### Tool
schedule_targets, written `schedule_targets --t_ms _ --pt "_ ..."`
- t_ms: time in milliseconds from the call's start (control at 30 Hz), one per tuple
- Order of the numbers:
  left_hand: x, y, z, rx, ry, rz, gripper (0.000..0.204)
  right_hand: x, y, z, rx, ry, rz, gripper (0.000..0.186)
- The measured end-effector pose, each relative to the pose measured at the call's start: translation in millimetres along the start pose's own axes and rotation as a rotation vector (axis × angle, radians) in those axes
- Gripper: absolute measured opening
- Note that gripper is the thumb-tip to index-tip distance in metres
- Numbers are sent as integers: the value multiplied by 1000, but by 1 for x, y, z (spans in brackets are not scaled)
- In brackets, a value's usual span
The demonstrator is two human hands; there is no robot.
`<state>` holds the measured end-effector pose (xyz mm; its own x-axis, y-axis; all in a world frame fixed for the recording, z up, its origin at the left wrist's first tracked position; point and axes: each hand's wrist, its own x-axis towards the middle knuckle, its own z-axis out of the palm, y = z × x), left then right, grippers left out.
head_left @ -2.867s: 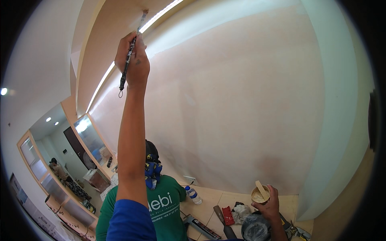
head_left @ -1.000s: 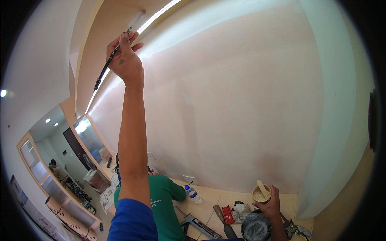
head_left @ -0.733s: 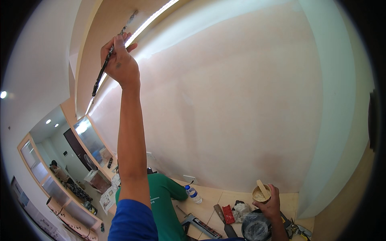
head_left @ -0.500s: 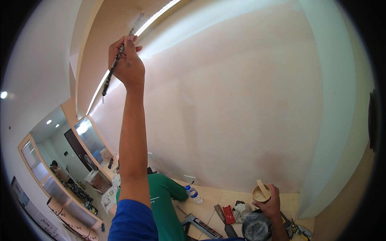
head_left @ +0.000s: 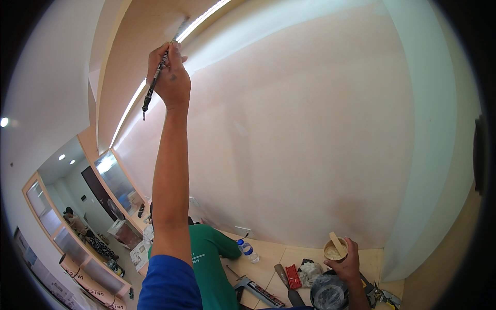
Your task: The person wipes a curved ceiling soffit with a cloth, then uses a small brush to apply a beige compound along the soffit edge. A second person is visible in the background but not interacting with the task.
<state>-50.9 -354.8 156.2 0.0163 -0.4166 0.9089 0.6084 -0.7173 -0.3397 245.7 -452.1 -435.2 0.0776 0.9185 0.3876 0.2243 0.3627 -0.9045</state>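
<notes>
My left arm, in a blue sleeve, reaches high. Its hand (head_left: 171, 77) pinches a slim paintbrush (head_left: 159, 67) with a dark, paint-spotted handle. The brush's tip is at the wooden panel (head_left: 147, 31), beside a glowing light strip (head_left: 204, 19); whether it touches cannot be made out. Low on the right, my right hand (head_left: 350, 262) is closed around a small cup (head_left: 328, 252). Inside the cup are a pale, pasty substance (head_left: 334, 252) and a flat wooden stick (head_left: 337, 241), which leans out over the rim.
Beside my left arm is a person in green (head_left: 209, 258). On the wooden surface lie a caulking gun (head_left: 260, 292), a water bottle (head_left: 250, 252), a red plastic piece (head_left: 293, 277), a plastic-lined container (head_left: 330, 293) and pliers (head_left: 382, 296). A large patchy wall (head_left: 299, 129) rises behind. Another person (head_left: 77, 226) stands far left.
My left hand has shifted slightly right and up with the paintbrush, along the panel's edge. My right hand and the cup have stayed in place.
</notes>
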Motion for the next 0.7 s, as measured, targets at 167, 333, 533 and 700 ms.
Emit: schedule_targets --t_ms 167,333,533,700 --pt "5 11 -8 4 6 8 13 0 -8 -1 5 -9 20 103" --pt "3 22 -12 36 -11 6 13 -1 -2 1 6 -7 -1 103" --pt "6 2 -6 69 -25 95 6 -1 -9 -1 4 -14 -9 103" --pt "0 -3 -11 109 -66 91 6 -2 -14 -2 -8 -11 19 103"
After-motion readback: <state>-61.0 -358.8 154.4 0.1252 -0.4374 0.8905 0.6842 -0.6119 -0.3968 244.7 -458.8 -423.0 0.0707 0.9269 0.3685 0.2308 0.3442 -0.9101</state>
